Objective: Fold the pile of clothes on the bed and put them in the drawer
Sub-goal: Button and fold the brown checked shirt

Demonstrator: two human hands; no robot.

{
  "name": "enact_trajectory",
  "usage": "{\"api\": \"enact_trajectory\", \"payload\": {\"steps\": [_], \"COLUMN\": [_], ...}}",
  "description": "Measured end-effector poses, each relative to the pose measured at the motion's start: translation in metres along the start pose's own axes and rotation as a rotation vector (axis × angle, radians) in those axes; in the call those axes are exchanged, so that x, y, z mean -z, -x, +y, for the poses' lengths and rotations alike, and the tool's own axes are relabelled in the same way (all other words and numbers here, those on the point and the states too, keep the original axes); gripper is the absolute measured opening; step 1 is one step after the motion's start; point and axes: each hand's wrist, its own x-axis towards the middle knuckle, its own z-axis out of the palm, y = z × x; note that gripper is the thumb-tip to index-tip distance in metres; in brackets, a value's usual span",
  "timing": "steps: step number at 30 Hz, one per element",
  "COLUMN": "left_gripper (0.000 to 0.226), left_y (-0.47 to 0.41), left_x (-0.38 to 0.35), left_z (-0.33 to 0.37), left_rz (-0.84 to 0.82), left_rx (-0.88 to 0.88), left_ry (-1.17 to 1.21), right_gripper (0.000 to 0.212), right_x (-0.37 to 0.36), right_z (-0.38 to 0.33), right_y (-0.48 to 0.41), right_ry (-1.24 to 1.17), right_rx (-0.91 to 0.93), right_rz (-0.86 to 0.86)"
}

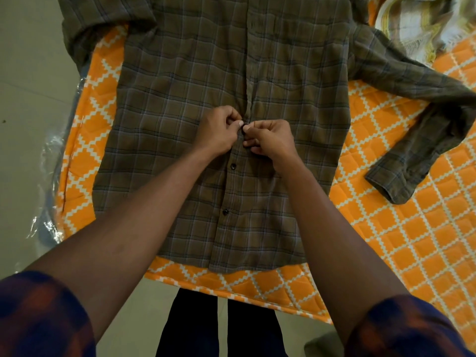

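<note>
Your 2 forearms reach out over the brown plaid shirt (180,99), which lies spread flat, front up, on the orange quilt (386,228) with its hem nearest you. Just past the hem, 2 dark buttons (233,166) show on the shirt's front strip. At the shirt's middle your left hand (219,130) and right hand (270,140) meet, fingers curled, each pinching that strip between thumb and forefinger. The shirt's sleeve (412,140) trails off to your right. Beyond the shirt's far right shoulder lies a striped cloth (412,24).
</note>
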Motion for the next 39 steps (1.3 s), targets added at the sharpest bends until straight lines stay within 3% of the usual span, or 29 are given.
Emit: {"api": "enact_trajectory", "payload": {"steps": [3,6,13,16,20,25,32,39], "left_gripper": [0.012,0.009,0.013,0.022,0.03,0.029,0.008,0.035], "left_y": [0.006,0.007,-0.005,-0.017,-0.033,-0.053,-0.056,-0.064], "left_x": [-0.001,0.001,0.02,0.025,0.025,0.015,0.017,0.027], "left_z": [-0.003,0.0,0.003,0.005,0.014,0.017,0.012,0.024], "left_rz": [0.038,0.051,0.048,0.124,0.081,0.062,0.054,0.127], "left_rx": [-0.078,-0.074,-0.119,-0.16,-0.31,-0.236,-0.231,-0.351], "left_ry": [-0.044,-0.004,0.096,-0.004,-0.146,-0.225,-0.261,-0.23], "right_gripper": [0.016,0.017,0.026,0.016,0.021,0.019,0.004,0.007], "right_x": [0.004,0.006,-0.01,-0.018,-0.013,-0.011,-0.019,-0.016], "right_z": [-0.007,-0.012,-0.036,-0.043,-0.046,-0.026,-0.024,-0.041], "right_y": [-0.005,0.0,-0.01,-0.02,-0.026,-0.027,-0.025,-0.036], "right_ry": [0.252,0.486,0.474,0.563,0.416,0.026,0.057,0.248], "right_rx": [-0.005,0.181,0.379,0.407,0.252,0.06,0.137,0.267], "right_rz": [0.08,0.298,0.418,0.424,0.41,0.487,0.608,0.535]}}
